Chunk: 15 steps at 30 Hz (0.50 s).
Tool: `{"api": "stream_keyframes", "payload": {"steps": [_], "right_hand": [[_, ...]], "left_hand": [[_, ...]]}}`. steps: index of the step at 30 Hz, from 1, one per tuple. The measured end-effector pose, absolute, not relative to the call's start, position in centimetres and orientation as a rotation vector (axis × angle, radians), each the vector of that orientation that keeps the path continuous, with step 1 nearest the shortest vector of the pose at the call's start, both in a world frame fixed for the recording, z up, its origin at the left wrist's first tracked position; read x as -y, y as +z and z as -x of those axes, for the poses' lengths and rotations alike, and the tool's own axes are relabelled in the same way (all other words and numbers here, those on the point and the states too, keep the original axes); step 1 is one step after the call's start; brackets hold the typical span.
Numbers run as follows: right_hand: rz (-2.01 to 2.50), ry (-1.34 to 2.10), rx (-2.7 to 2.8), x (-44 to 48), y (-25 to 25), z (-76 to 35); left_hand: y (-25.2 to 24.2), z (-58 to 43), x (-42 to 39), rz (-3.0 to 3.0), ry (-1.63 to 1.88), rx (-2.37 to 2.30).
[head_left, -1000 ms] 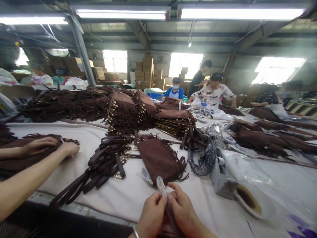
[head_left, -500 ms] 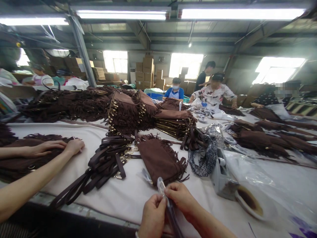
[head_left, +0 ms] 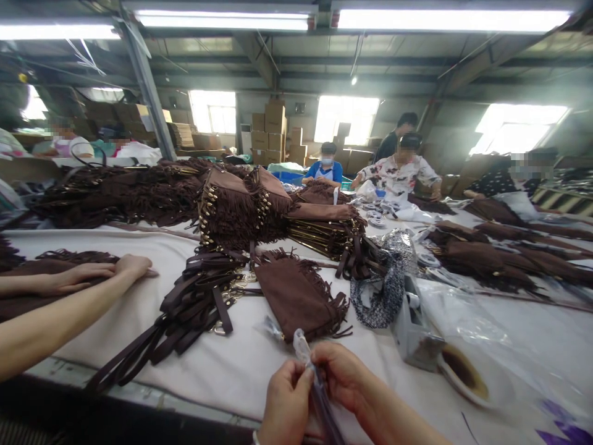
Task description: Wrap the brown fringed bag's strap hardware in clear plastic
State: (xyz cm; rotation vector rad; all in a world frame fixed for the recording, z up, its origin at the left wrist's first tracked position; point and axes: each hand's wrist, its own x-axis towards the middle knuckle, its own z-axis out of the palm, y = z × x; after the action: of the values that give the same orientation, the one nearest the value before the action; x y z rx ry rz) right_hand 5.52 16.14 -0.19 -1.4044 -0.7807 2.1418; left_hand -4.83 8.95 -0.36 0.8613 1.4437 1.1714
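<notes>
In the lower middle, a dark brown strap [head_left: 325, 413] runs down out of view, with clear plastic wrap [head_left: 301, 345] around its upper end. My left hand [head_left: 285, 395] pinches the strap from the left, thumb uppermost. Close against it, my right hand [head_left: 343, 378] has its fingers closed on the same strap at the wrapped part; its fingertips are partly hidden. Just beyond my hands lies a brown fringed bag [head_left: 294, 296], flat on the white-covered table [head_left: 222, 377]. To its left is a heap of brown straps [head_left: 192, 303] with gold clasps.
A co-worker's hands [head_left: 99, 275] rest on brown fringed material at left. Stacked fringed bags [head_left: 231, 210] stand behind the single bag. A speckled scarf [head_left: 382, 293], a grey tape dispenser [head_left: 417, 334] and a tape roll [head_left: 463, 374] are at right. Several people work across the table.
My right hand's fingers have shifted slightly on the wrapped strap, while my left hand keeps its pinch. The co-worker's hands at left have moved a little. The whole view has shifted slightly.
</notes>
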Motion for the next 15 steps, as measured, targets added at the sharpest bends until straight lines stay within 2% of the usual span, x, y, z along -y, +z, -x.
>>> {"api": "stream_keyframes", "payload": {"steps": [5, 11, 15], "right_hand": [[1.404, 2.100, 0.809, -15.6, 0.2, -5.4], [1.175, 1.912, 1.151, -13.5, 1.4, -6.7], [1.246, 2.186, 0.783, -13.7, 1.0, -7.9]], "left_hand": [[1.3, 4.7, -8.7, -0.977, 1.203, -1.516], [1.6, 6.6, -8.7, -1.259, 1.115, -1.581], [1.8, 8.1, -10.2, -1.212, 1.227, -1.642]]}}
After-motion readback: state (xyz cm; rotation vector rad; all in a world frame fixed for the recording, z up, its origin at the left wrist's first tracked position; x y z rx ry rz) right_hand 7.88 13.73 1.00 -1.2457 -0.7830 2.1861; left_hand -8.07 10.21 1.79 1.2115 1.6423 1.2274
